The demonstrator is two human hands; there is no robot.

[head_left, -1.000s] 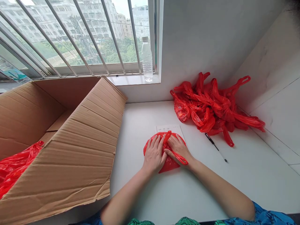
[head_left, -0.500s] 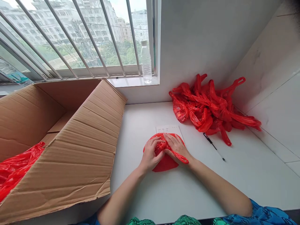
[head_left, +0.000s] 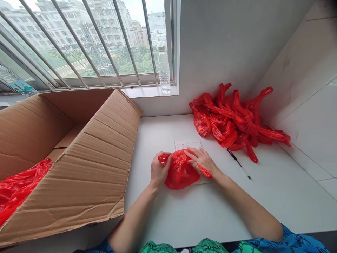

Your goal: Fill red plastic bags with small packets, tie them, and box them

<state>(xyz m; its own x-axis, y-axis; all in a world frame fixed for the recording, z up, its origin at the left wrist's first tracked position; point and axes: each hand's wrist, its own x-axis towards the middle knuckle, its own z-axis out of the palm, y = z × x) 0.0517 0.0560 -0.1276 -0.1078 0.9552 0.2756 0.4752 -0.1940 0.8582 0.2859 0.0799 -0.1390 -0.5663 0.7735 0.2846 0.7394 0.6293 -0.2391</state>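
Observation:
A bunched red plastic bag [head_left: 181, 172] lies on the white table between my two hands, its middle crumpled. My left hand [head_left: 159, 168] is closed at its left side, pinching a small handle loop between thumb and fingers. On the bag's upper right lies my right hand [head_left: 202, 161], fingers stretched out and resting on the plastic. Another handle loop sticks out to the right beside that hand's thumb. Behind the bag, partly covered by it, is a white sheet of paper [head_left: 186, 144] with small marks along its top.
A large open cardboard box [head_left: 89, 165] with red plastic [head_left: 23, 184] inside stands at the left. A heap of red plastic bags [head_left: 234, 119] lies at the back right, with a pen [head_left: 239, 163] in front. A clear bottle [head_left: 164, 72] stands on the window sill.
My left hand has moved left off the bag's middle and now pinches a handle. The bag's near outline has changed shape, showing more of its crumpled middle. My right hand stays nearly in place.

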